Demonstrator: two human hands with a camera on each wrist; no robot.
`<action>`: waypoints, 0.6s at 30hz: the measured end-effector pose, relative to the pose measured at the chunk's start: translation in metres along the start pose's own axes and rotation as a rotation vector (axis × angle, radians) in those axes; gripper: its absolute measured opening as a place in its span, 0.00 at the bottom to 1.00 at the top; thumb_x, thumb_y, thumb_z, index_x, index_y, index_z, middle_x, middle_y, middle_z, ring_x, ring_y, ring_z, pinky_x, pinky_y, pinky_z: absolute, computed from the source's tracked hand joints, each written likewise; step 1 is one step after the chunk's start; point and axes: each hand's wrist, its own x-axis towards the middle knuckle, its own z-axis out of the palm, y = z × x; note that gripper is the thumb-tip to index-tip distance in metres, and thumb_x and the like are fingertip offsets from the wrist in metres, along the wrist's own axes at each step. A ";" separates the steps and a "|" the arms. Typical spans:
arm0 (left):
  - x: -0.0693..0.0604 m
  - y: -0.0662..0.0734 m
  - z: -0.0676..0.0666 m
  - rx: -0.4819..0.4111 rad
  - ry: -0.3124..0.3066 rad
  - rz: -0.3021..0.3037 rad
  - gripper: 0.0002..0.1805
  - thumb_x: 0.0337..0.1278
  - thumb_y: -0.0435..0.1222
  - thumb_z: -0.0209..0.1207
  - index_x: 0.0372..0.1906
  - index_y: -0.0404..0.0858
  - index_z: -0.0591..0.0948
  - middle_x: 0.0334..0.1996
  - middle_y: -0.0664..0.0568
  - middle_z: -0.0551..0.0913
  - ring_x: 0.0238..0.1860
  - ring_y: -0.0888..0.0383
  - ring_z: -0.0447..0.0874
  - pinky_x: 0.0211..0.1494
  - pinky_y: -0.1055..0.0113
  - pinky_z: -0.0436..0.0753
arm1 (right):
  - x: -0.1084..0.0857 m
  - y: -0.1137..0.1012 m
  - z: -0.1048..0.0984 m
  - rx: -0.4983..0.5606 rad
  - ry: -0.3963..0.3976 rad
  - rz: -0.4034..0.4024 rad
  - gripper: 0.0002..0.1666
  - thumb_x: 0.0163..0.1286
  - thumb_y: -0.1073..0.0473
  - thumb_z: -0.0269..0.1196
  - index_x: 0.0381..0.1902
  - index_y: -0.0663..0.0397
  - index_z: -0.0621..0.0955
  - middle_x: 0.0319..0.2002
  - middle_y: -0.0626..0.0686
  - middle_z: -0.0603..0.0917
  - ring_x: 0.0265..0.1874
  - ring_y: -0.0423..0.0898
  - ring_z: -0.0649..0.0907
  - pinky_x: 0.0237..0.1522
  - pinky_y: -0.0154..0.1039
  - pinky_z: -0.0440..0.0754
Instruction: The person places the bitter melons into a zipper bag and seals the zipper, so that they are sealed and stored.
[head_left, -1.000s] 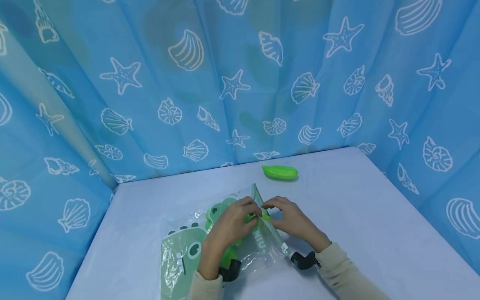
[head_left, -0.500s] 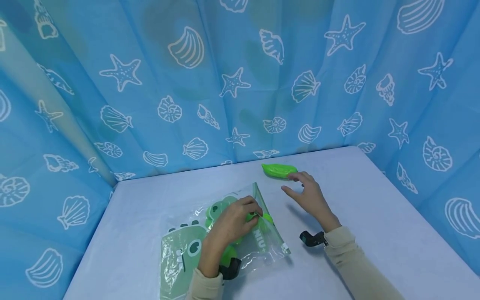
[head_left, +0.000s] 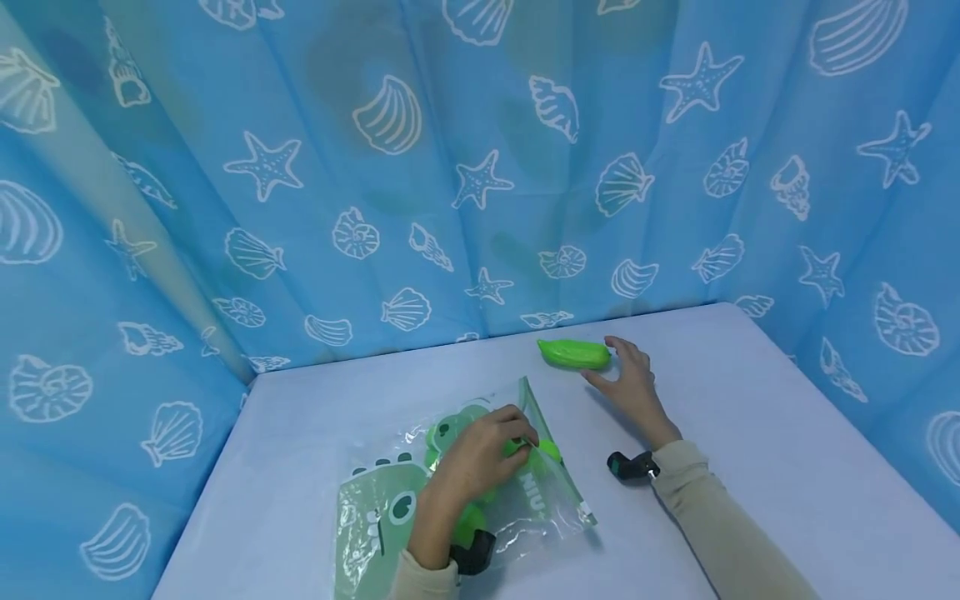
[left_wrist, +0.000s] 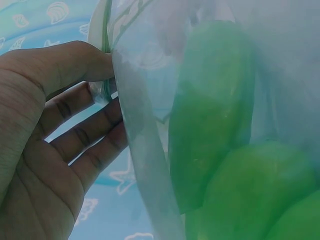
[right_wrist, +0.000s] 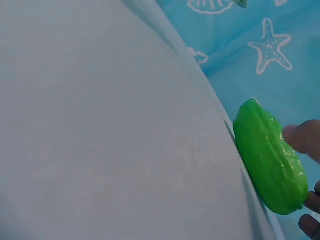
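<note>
- Green vegetable: lying lengthwise on the counter, nearer its far edge, right end just inside the right grip.
- Right grip: wide around that end; cannot tell whether touching.
- Left grip: pinching the clear bag by its opening, more green pieces inside.

On the white cloth-covered table, a transparent plastic bag is lying before me, rounded green objects sitting inside. My left hand is gripping its right edge. Behind it, rightward, a glossy oblong green vegetable is lying just left of my right hand; a blue shell-printed curtain is hanging beyond.
</note>
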 end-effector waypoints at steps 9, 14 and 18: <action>-0.009 -0.002 0.002 0.053 -0.023 -0.012 0.07 0.59 0.31 0.66 0.40 0.45 0.88 0.41 0.61 0.81 0.40 0.67 0.78 0.44 0.75 0.79 | -0.004 0.013 0.014 0.072 -0.040 0.042 0.41 0.68 0.43 0.67 0.72 0.55 0.68 0.70 0.63 0.67 0.71 0.63 0.61 0.68 0.67 0.57; -0.003 -0.002 0.003 0.027 -0.008 0.009 0.07 0.60 0.31 0.64 0.41 0.44 0.88 0.42 0.60 0.81 0.40 0.67 0.78 0.44 0.76 0.78 | -0.008 0.015 0.002 0.120 0.072 0.029 0.34 0.66 0.48 0.70 0.66 0.53 0.75 0.63 0.60 0.74 0.65 0.61 0.68 0.64 0.65 0.65; -0.002 -0.002 0.003 0.029 -0.003 0.010 0.07 0.61 0.31 0.64 0.41 0.44 0.87 0.42 0.59 0.81 0.39 0.66 0.78 0.42 0.75 0.78 | -0.009 0.015 -0.004 0.126 0.073 0.031 0.34 0.65 0.47 0.70 0.65 0.54 0.76 0.60 0.61 0.75 0.63 0.61 0.70 0.62 0.64 0.66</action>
